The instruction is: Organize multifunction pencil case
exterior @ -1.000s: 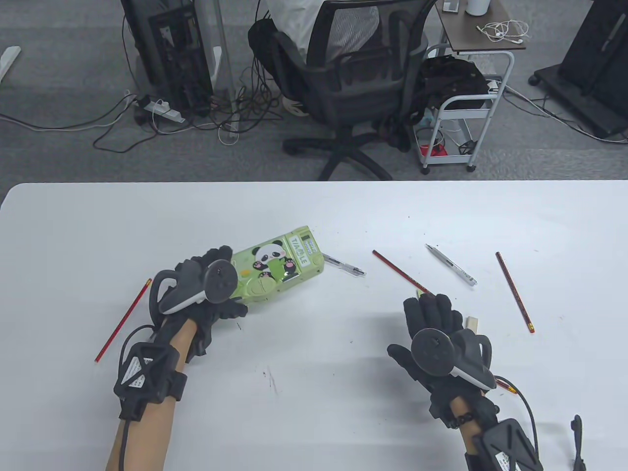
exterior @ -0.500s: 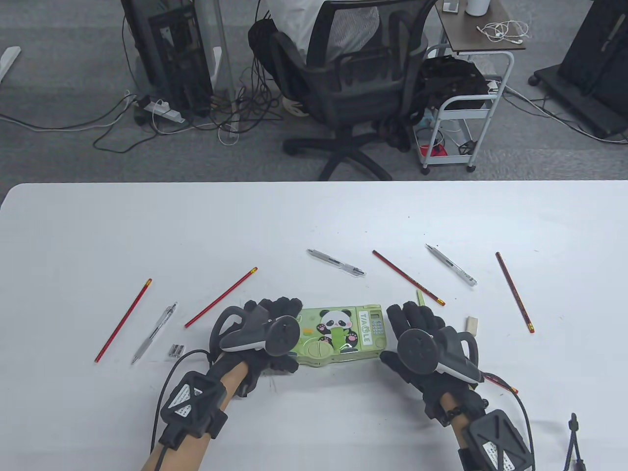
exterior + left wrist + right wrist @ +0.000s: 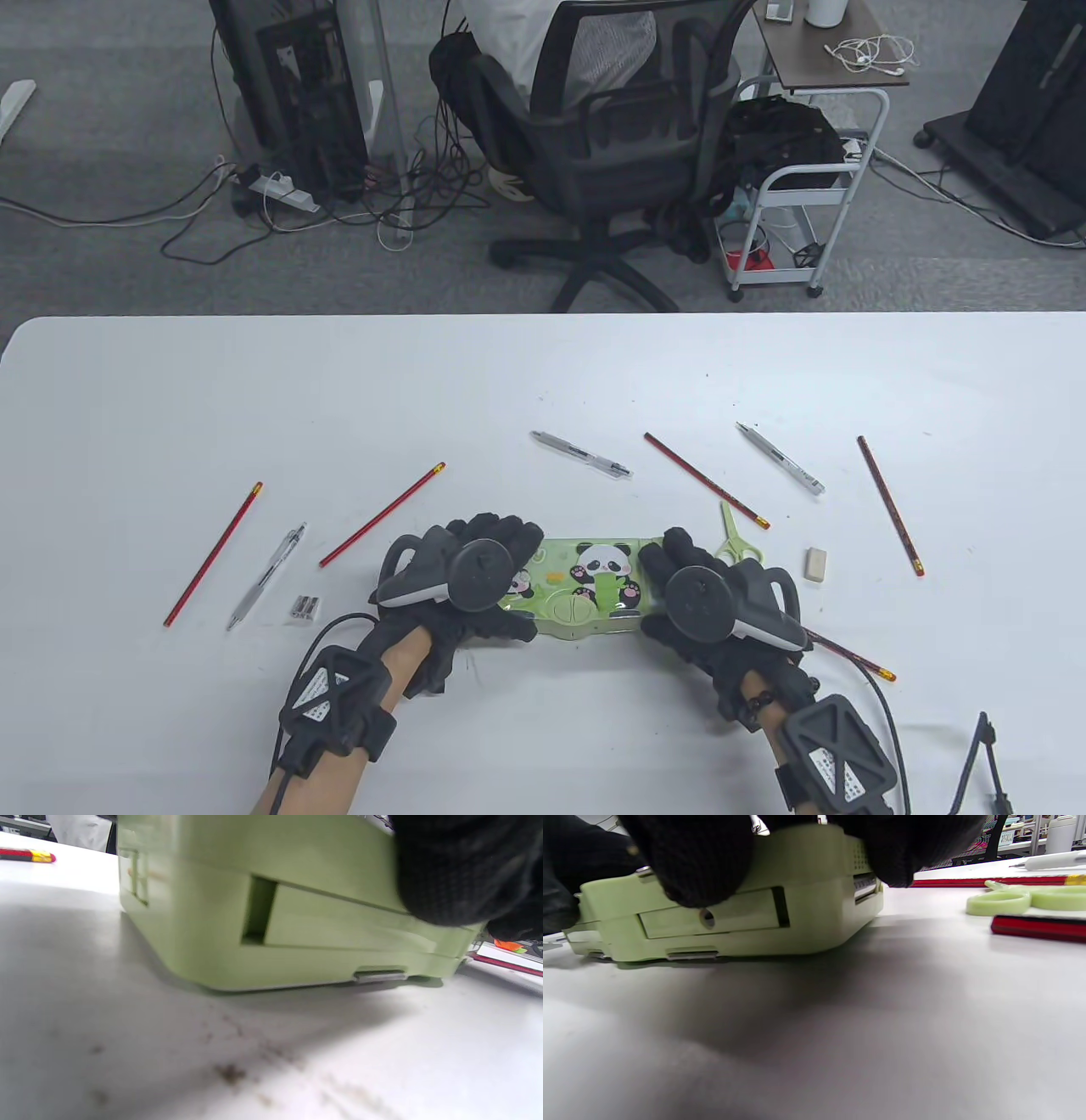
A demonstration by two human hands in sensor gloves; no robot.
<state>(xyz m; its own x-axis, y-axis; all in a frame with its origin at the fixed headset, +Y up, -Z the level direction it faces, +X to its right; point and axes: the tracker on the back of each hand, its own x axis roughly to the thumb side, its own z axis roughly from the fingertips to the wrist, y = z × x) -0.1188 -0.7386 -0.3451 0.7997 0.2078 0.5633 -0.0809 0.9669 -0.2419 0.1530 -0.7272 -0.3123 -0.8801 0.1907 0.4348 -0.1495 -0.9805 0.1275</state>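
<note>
The green pencil case with a panda on its lid lies flat near the table's front middle. My left hand grips its left end, fingers over the top and thumb at the near side. At the other end my right hand grips it the same way and hides the calculator part. In the left wrist view the case's side fills the frame, with gloved fingers on its top. In the right wrist view fingers press on the case's end. The lid looks closed.
Scattered around are red pencils, pens, a sharpener, an eraser and green scissors. A black compass lies at the front right.
My left hand carried the case from the left middle to the front centre and set it flat. The right hand moved left onto its right end, uncovering the scissors.
</note>
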